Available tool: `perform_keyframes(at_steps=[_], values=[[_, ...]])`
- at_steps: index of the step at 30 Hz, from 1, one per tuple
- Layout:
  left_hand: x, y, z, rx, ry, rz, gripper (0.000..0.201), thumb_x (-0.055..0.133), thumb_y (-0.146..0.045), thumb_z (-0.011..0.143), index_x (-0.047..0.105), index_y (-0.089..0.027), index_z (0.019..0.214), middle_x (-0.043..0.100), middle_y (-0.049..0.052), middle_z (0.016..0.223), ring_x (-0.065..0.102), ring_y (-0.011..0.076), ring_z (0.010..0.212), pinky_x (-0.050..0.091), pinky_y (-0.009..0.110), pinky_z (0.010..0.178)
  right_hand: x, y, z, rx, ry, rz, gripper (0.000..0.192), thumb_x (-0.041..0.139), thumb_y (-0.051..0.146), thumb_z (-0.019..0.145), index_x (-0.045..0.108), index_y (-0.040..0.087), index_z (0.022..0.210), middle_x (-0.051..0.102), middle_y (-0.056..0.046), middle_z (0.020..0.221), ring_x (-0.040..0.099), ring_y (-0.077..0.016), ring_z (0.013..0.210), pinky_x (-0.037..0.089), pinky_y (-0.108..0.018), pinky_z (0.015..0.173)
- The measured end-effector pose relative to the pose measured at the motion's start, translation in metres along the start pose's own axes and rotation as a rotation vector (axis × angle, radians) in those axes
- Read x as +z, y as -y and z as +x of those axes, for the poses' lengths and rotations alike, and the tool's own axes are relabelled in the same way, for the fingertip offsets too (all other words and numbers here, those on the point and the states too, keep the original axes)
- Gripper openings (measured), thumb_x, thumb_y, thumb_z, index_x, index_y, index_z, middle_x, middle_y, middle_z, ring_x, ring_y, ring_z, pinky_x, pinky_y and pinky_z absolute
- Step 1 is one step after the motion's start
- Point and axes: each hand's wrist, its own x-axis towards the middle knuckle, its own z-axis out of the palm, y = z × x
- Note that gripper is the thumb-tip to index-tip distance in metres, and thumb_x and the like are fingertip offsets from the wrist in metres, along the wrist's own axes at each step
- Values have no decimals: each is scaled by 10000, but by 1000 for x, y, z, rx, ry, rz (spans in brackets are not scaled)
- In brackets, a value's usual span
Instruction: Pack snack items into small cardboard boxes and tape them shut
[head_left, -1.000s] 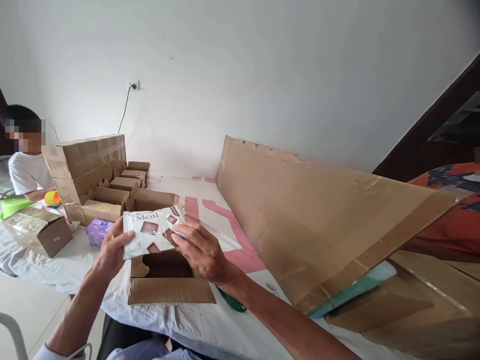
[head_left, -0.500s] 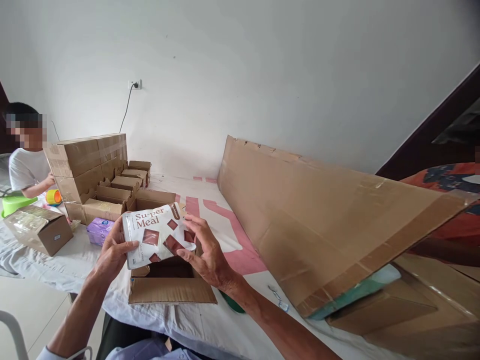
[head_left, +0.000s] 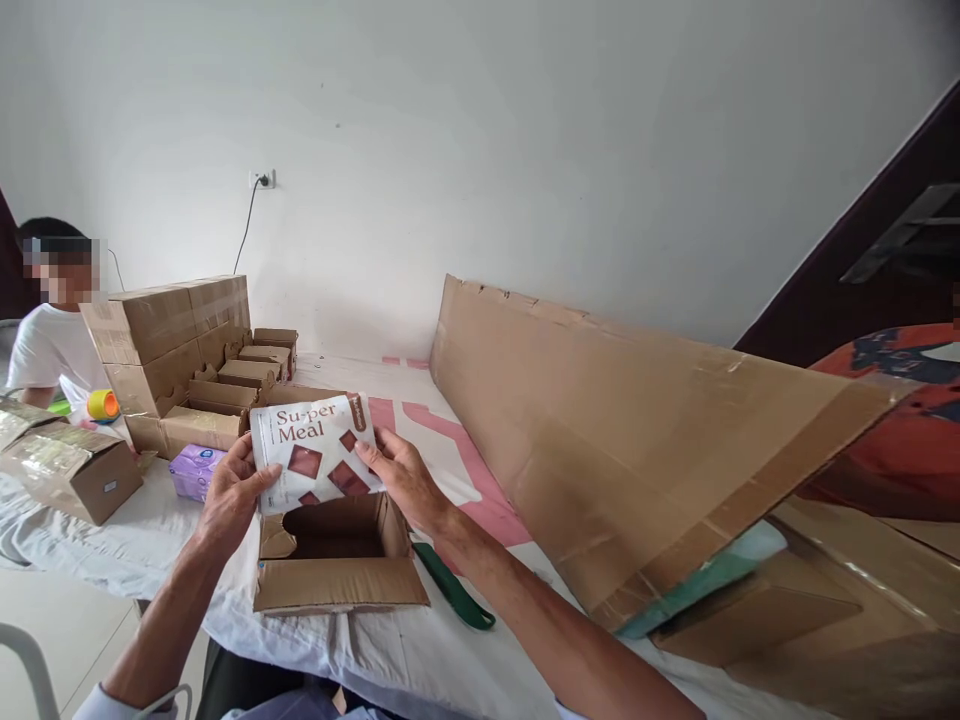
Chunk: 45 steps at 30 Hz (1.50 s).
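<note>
the right hand (head_left: 409, 480) has just settled: half a second ago its fingers were spread loosely at the edge of the pouch (head_left: 315, 450), and now the thumb lies on the front, with the fingers going behind. the pouch tilts less than it did, and its printed face shows fully. for the handling, i'd judge that means steadier support — both ends are held, not one.

the left hand (head_left: 231, 490) grasps the left end, thumb on the front too. both hands have hold of the pouch; how hard they press, i can't tell.

the pouch is up in the air, just past the twelve o'clock side of the open box (head_left: 341, 585). a green strap (head_left: 454, 590) lies at the box's three o'clock, a purple pack (head_left: 195, 472) at the pouch's nine, beyond the left hand.

it looks white, soft and fairly flat, with "su-per meal" in reddish brown, tilted brown squares — windows or print, i can't tell — and a brown label at its one o'clock corner. no tear shows.
</note>
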Motion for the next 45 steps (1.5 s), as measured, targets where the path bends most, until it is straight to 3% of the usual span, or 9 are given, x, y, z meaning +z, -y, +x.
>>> perform_keyframes(at_steps=[4,8,12,19,26,32,35,40,45], values=[[-6,3,35,97,10,90,804,932,-472,815,590,-193,1487,830,118,1111,805,275,856,633,307,668,-5,-7,46,-56,14,29,485,719,631,902,691,249,1199,785,-91,1219,707,-299,1107,585,-432,963],[-20,5,72,38,58,146,941,940,-473,795,502,-231,1591,805,58,983,740,198,684,593,257,545,-10,-28,85,-59,40,26,485,750,624,871,672,261,1182,773,-53,1170,681,-271,1099,555,-422,998],[-28,12,94,-6,60,158,1003,960,-445,745,488,-224,1602,781,34,926,703,171,634,569,230,492,-15,-49,102,-58,51,17,481,762,622,860,662,258,1157,757,-48,1134,675,-260,1076,547,-423,1004],[-33,26,104,-15,79,95,1012,940,-384,751,473,-190,1628,780,37,871,699,181,622,555,233,487,-17,-65,104,-30,36,4,458,759,629,867,642,274,1131,729,-38,1044,658,-252,981,565,-405,883],[-34,27,108,-11,81,103,1014,928,-385,760,467,-209,1645,775,33,887,706,180,620,569,243,490,-18,-71,107,-16,14,-3,446,746,608,880,626,259,1132,702,-11,974,629,-215,906,545,-352,812],[-34,27,109,-33,75,120,1027,931,-400,755,457,-235,1650,802,66,1038,710,167,628,569,239,485,-20,-74,110,-24,17,20,452,761,595,877,637,255,1148,720,-15,1006,632,-214,927,547,-352,840],[-33,30,109,-26,54,128,991,954,-423,718,530,-200,1585,804,76,1038,697,166,644,576,248,503,-22,-77,110,-25,22,34,446,768,590,879,647,261,1155,727,-19,1037,644,-222,964,554,-361,866],[-34,33,110,-59,34,122,767,985,-457,680,699,-155,1324,806,79,978,699,170,662,582,255,541,-24,-81,109,-26,35,78,469,794,593,868,663,267,1179,749,-37,1111,672,-243,1048,568,-398,943],[-37,35,110,-71,50,114,691,1000,-490,660,732,-151,1200,799,64,916,706,178,658,581,258,535,-23,-81,108,-31,49,138,521,837,608,830,683,274,1200,771,-61,1218,691,-265,1137,569,-436,1023]])
